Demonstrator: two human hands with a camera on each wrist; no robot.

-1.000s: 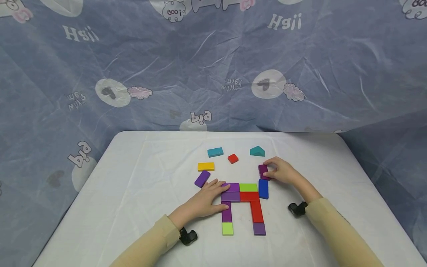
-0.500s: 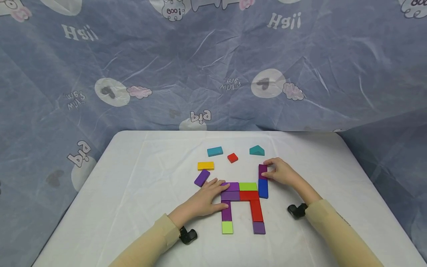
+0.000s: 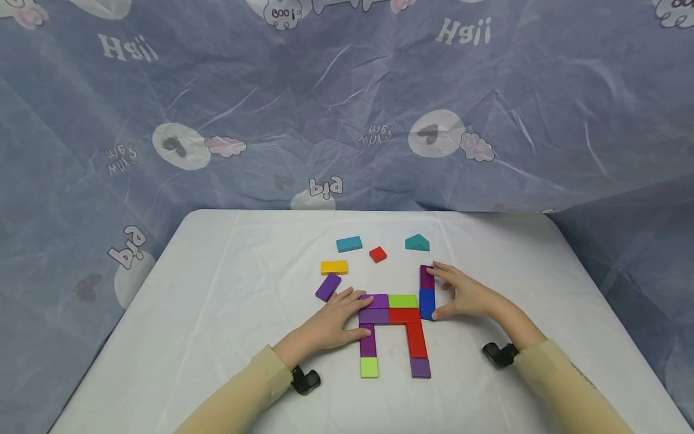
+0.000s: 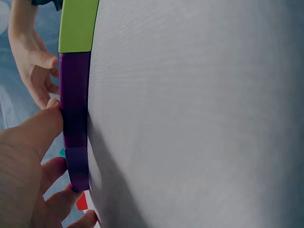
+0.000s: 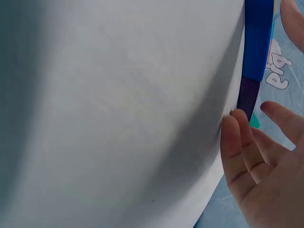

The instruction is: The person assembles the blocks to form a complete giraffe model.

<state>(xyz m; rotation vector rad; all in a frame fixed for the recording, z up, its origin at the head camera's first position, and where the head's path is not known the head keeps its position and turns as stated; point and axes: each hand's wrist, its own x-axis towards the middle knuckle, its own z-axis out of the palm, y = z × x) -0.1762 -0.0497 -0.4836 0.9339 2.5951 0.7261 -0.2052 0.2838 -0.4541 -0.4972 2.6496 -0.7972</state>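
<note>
My left hand [image 3: 332, 320] rests with spread fingers on the left edge of a flat block figure, touching its upper purple block [image 3: 379, 301] and the purple leg block [image 3: 368, 345]. On the right, my right hand [image 3: 470, 293] spans a dark purple block [image 3: 426, 275] and a blue block [image 3: 427, 304], which lie end to end. Its fingertips are at the purple block and its thumb is near the blue block's lower end. The figure also has red blocks [image 3: 417, 341], a lime block [image 3: 403, 301], a lime foot [image 3: 369, 367] and a purple foot [image 3: 420, 368].
Loose blocks lie beyond the figure: a teal rectangle [image 3: 349, 244], a small red block [image 3: 378, 254], a teal roof-shaped block [image 3: 417, 243], a yellow block [image 3: 334, 267] and a tilted purple block [image 3: 328, 287]. A patterned curtain [image 3: 347, 120] hangs behind the white table [image 3: 244, 283].
The dark purple block has straightened into line with the blue block. My right hand has released its pinch on it, spreading thumb and fingers, with the thumb lower. The left hand stays put.
</note>
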